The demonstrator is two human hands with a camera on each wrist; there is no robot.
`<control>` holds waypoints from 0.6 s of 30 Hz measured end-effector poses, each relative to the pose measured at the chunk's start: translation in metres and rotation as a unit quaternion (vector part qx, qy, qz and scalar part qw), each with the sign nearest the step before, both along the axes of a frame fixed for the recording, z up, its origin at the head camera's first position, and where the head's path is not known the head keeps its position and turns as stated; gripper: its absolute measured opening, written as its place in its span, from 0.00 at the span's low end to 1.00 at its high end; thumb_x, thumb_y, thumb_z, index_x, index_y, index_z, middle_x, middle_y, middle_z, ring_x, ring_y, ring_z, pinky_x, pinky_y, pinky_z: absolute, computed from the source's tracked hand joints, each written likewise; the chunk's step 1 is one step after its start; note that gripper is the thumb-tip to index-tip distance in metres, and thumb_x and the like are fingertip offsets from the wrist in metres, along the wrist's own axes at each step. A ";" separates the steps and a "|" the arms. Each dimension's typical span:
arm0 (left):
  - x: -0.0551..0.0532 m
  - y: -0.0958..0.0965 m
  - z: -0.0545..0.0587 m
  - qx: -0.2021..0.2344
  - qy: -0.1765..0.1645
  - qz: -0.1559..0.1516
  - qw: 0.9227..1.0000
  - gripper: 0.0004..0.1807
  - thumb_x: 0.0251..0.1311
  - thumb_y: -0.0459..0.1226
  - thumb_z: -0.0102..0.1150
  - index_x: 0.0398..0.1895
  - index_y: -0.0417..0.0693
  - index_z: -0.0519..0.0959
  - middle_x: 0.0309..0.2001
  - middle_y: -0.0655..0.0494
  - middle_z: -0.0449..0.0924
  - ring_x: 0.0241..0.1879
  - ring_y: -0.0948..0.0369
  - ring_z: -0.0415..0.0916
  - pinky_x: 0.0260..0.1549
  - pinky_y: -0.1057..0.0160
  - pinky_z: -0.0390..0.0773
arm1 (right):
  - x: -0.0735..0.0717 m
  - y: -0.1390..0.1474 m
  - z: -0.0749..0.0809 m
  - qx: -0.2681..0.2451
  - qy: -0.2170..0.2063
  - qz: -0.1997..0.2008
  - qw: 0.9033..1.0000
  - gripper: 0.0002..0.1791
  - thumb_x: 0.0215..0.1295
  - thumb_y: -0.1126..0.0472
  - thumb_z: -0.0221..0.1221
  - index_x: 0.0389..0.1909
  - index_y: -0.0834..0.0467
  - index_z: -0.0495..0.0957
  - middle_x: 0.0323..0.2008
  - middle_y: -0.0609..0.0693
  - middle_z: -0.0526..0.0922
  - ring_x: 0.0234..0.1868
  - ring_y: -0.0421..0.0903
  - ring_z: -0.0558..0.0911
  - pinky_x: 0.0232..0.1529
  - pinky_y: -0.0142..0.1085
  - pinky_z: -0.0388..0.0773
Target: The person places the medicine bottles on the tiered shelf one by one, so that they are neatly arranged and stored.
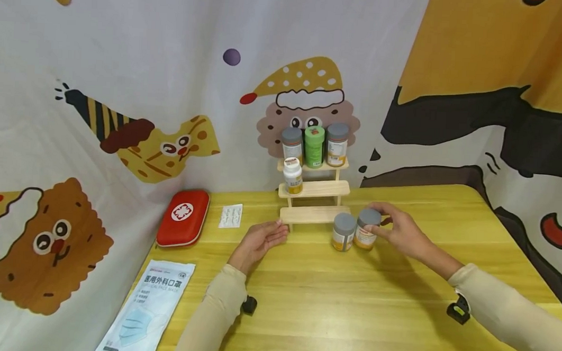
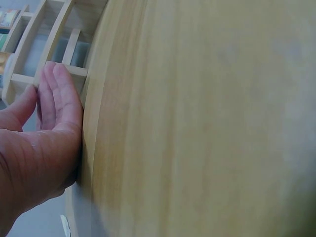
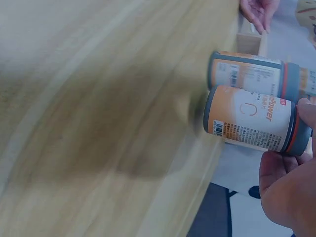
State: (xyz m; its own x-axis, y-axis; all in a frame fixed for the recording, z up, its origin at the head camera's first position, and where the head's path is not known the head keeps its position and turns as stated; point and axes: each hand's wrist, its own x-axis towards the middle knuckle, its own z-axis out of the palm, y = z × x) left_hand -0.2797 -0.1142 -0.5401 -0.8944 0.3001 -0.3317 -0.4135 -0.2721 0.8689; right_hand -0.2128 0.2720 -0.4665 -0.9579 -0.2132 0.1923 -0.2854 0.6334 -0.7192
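My right hand [image 1: 402, 232] grips a grey-lidded vitamin jar [image 1: 365, 238] by its lid, thumb on one side and fingers on the other. In the right wrist view this jar [image 3: 249, 118] shows an orange and white label. Close at its left stands a matching jar [image 1: 343, 240] on the table. My left hand [image 1: 260, 242] rests at the left end of the lowest step of a wooden stepped rack [image 1: 309, 215], its fingers fairly straight. Seen from the left wrist, the fingertips of the left hand [image 2: 54, 108] meet the end of the rack.
On the top step stand a green canister [image 1: 313, 150] and two grey-lidded jars, one on each side. A white bottle [image 1: 292, 177] sits on the middle step. Leftward lie a paper slip [image 1: 231, 216], a red case [image 1: 181, 223] and a face mask packet [image 1: 147, 306].
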 end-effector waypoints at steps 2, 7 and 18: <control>0.000 -0.001 0.001 0.002 0.000 0.001 1.000 0.20 0.79 0.36 0.56 0.65 0.29 0.75 0.51 0.44 0.90 0.52 0.54 0.89 0.60 0.56 0.88 | -0.002 0.000 0.006 0.003 0.009 -0.006 1.000 0.31 0.72 0.55 0.69 0.69 0.65 0.73 0.60 0.63 0.83 0.55 0.56 0.81 0.55 0.51 0.85; 0.000 -0.001 0.002 0.003 -0.006 0.004 1.000 0.21 0.80 0.36 0.55 0.66 0.29 0.75 0.46 0.49 0.91 0.49 0.56 0.90 0.58 0.57 0.89 | -0.006 0.000 0.020 0.019 0.030 -0.019 0.999 0.30 0.70 0.54 0.71 0.67 0.65 0.75 0.58 0.61 0.84 0.53 0.54 0.82 0.49 0.37 0.83; 0.002 0.001 0.003 0.000 -0.003 0.009 1.000 0.21 0.80 0.36 0.55 0.66 0.28 0.75 0.50 0.45 0.90 0.54 0.54 0.88 0.62 0.55 0.87 | -0.024 -0.008 0.058 0.033 0.078 -0.040 0.996 0.28 0.69 0.53 0.72 0.65 0.60 0.77 0.56 0.57 0.84 0.52 0.50 0.80 0.47 0.40 0.81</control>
